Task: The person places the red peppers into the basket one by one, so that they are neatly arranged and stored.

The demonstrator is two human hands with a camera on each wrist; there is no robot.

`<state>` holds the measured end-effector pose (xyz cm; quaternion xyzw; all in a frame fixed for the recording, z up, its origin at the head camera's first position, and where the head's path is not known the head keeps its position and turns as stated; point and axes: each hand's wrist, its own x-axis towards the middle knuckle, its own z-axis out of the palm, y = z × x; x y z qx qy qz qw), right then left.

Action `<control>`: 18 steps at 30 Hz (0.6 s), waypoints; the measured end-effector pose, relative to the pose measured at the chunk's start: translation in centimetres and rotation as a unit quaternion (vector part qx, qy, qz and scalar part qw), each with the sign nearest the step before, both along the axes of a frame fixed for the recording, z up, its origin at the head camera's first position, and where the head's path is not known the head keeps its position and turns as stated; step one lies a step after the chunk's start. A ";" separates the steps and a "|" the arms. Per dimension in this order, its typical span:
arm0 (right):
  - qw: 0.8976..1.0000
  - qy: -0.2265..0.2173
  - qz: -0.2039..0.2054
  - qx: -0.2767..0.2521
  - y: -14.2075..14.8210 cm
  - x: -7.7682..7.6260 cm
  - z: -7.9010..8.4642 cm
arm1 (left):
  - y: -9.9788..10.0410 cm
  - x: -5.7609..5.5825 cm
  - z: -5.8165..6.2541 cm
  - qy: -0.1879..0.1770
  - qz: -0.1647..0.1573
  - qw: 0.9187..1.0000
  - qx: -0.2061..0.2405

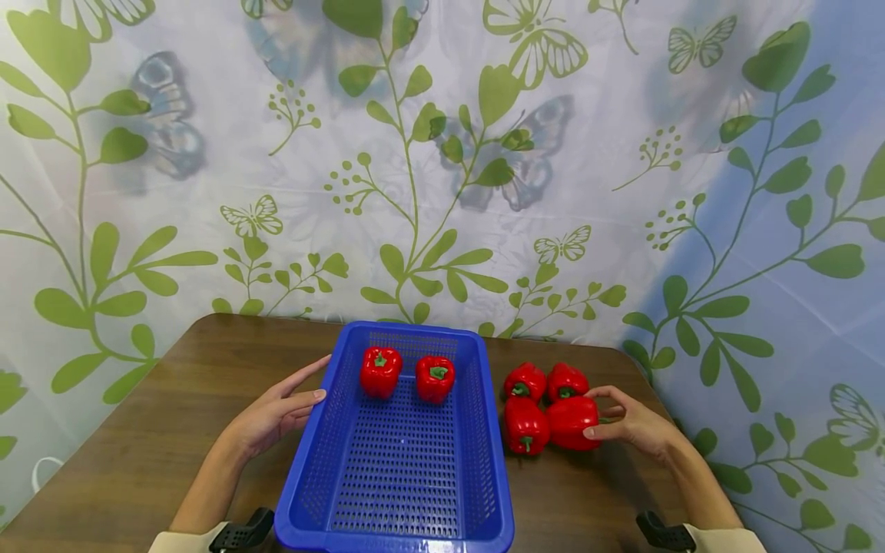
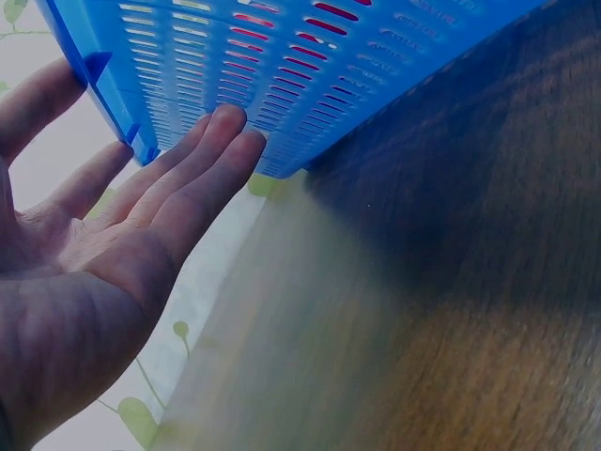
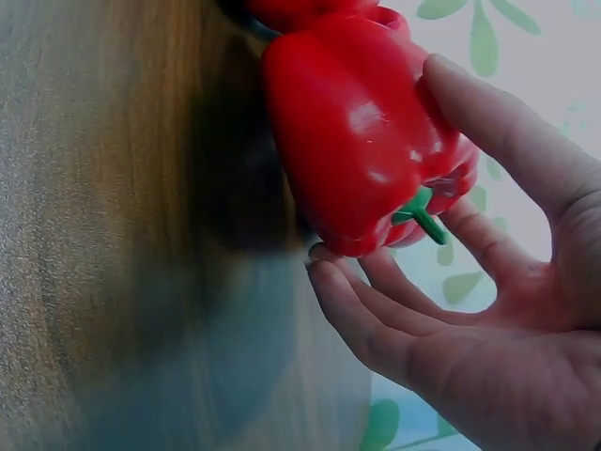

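Right grip point(image 1: 639, 425) on one pepper point(image 1: 572, 422) — five more, one basket point(image 1: 394, 542)

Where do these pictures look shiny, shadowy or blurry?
Head view: glints on the glossy red bell peppers; bluish butterflies on the white, green-leafed fabric backdrop look soft, perhaps as printed. Left wrist view: dark shadow beside the blue perforated plastic basket, a pale, hazy patch on the brown wood-grain table. Right wrist view: whitish glare on the nearest pepper, dark shadow beside it.
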<state>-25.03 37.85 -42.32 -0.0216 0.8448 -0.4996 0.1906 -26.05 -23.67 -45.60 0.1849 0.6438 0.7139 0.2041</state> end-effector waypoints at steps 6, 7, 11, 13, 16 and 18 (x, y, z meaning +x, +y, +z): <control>1.000 -0.008 -0.010 -0.013 0.0 0.0 0.9 | 0.0 0.0 0.1 0.000 -0.002 1.000 0.003; 1.000 -0.008 -0.010 -0.016 0.0 0.0 1.1 | 0.0 0.0 0.1 -0.001 -0.002 1.000 0.003; 0.999 -0.006 -0.013 -0.030 -0.2 -0.1 1.7 | 0.0 -0.1 0.0 -0.007 0.004 1.000 0.003; 0.999 -0.002 -0.016 -0.036 -0.4 -0.2 2.1 | 0.0 -0.1 -0.1 -0.012 0.007 1.000 0.003; 0.999 0.012 -0.024 -0.032 -0.9 -0.3 2.8 | 0.0 -0.1 -0.1 -0.017 0.009 1.000 0.002; 0.999 0.024 -0.029 -0.027 -1.2 -0.3 3.2 | 0.1 -0.1 -0.1 -0.017 0.008 1.000 0.001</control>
